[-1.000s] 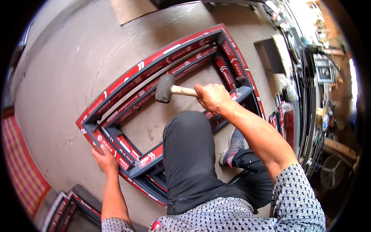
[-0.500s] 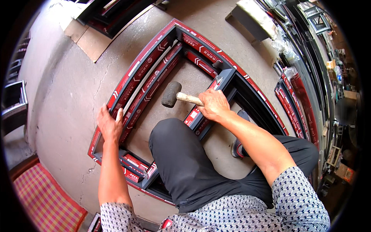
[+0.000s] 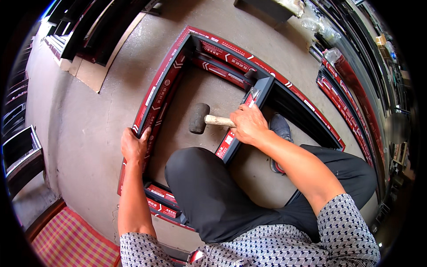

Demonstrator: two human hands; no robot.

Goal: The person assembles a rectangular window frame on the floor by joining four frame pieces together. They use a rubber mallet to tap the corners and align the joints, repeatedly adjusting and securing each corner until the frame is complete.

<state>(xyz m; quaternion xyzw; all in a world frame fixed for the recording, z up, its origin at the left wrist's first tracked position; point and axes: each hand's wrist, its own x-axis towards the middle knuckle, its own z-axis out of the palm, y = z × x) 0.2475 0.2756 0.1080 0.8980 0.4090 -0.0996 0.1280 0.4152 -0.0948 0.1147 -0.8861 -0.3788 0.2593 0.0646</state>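
Down on the concrete floor [image 3: 84,111] we kneel over a dark metal frame [image 3: 155,95] wrapped in red protective film, and our right hand [image 3: 248,125] is clenched around the wooden handle of a black rubber mallet [image 3: 199,118], whose head hangs inside the frame's opening, just left of the inner upright bar [image 3: 240,129]. Our left hand [image 3: 133,147] grips the frame's left rail, fingers curled over its outer edge (thumb on the inner side), while our dark-trousered knee [image 3: 195,178] sits within the frame and a grey shoe [image 3: 279,127] shows just right of the upright bar.
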